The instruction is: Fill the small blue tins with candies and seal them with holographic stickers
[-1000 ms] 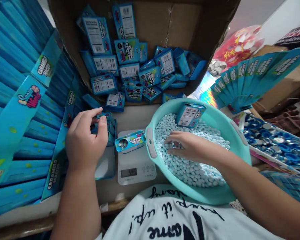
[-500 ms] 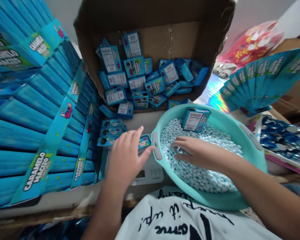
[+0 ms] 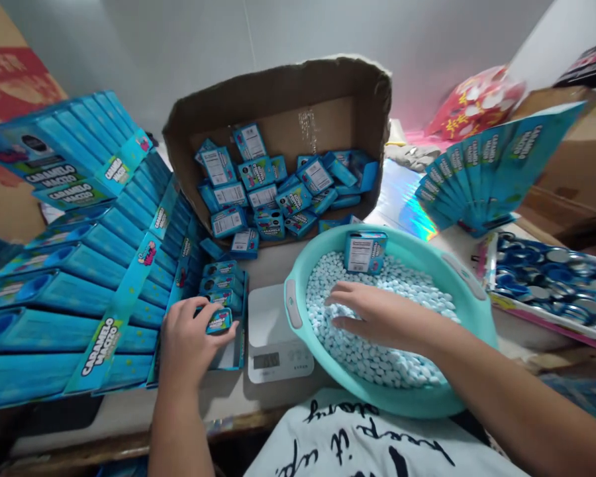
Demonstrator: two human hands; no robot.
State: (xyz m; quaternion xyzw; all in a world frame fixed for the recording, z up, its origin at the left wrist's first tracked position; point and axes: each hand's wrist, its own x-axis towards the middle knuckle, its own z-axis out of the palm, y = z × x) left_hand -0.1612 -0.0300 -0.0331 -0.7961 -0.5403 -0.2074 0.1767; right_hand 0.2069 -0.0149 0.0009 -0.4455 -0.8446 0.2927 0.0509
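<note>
Left hand [image 3: 189,341] pinches a blue box [image 3: 220,322] at the tray [image 3: 230,356]; right hand [image 3: 372,314], loosely spread, touches pale candies [image 3: 395,366].

Red patterned bag [image 3: 479,103] near crumpled grey cloth [image 3: 417,157], rainbow-sheened sheet [image 3: 401,193], grey wall [image 3: 278,33] behind, brown cardboard [image 3: 589,159] at right

A blue carton [image 3: 220,322] (held) is beside matching cartons [image 3: 222,285]; pale candies [image 3: 387,359] lie in a basin [image 3: 402,403].

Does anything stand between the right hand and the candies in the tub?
Nothing visible: the right hand is down at the candies. The blue box in the tub stands beyond the hand, not between.
</note>
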